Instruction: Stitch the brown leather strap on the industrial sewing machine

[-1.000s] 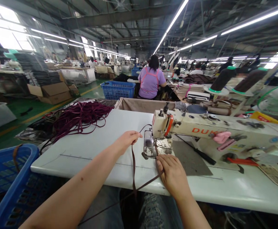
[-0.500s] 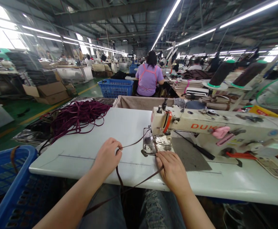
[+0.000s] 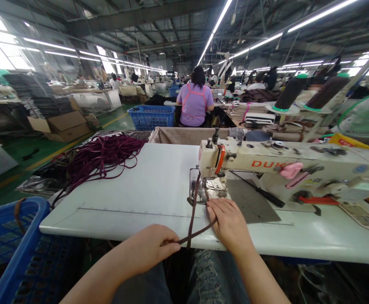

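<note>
The white tabletop (image 3: pixel 146 185) carries a sewing machine (image 3: pixel 266 162) along its right half, with a grey mat (image 3: pixel 250 204) under its arm. Maroon straps (image 3: pixel 102 154) heap over the far left corner. One strap (image 3: pixel 194 202) (dark brown) runs to the near edge, beside the right hand (image 3: pixel 230 223) resting there.

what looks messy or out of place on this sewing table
The maroon straps at the far left corner of the table lie in a loose tangle, some strands trailing over the edge. A brown strip hangs over the rim of the blue basket. Nothing looks damaged.

Garment factory floor: sewing machine (image 3: pixel 266 166) on white worktable (image 3: pixel 140 190), thread cones (image 3: pixel 290 93), seated workers (image 3: pixel 194 103), blue crates (image 3: pixel 151 118).
</note>
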The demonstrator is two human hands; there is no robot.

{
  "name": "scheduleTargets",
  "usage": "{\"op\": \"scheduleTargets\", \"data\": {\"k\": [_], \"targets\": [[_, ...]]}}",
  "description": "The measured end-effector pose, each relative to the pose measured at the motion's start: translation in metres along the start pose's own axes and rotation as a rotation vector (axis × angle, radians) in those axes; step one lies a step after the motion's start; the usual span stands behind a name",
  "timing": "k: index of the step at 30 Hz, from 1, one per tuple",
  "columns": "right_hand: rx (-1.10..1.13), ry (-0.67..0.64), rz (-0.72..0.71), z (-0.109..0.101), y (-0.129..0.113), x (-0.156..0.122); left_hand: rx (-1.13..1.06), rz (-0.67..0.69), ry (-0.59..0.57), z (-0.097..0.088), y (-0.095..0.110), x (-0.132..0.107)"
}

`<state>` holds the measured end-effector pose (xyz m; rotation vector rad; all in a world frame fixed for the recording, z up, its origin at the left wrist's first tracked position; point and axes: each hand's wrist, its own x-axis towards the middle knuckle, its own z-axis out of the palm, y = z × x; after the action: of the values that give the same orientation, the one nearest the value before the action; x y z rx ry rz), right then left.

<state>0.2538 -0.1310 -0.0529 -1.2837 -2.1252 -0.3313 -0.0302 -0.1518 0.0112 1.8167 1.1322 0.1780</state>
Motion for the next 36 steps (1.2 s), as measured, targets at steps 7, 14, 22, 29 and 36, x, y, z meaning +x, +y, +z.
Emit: {"op": "scheduleTargets", "data": {"k": [7, 14, 22, 29, 36], "targets": [[0.007, -0.010, 0.001, 0.000, 0.000, 0.000, -0.057, 0.022, 0.277, 0.018, 0.004, 0.024], [0.007, -0.012, -0.001, 0.001, 0.002, -0.001, -0.207, -0.017, 0.588, 0.036, -0.012, 0.068], [-0.002, 0.004, -0.041, 0.002, 0.002, 0.000, -0.286, -0.011, 0.569, 0.033, 0.002, 0.106], [-0.022, 0.008, -0.059, 0.004, 0.005, -0.001, -0.397, -0.042, 0.495, 0.023, 0.016, 0.128], [-0.017, -0.008, -0.070, 0.004, 0.006, -0.001, -0.586, -0.007, 0.464, 0.022, -0.001, 0.120]]}}
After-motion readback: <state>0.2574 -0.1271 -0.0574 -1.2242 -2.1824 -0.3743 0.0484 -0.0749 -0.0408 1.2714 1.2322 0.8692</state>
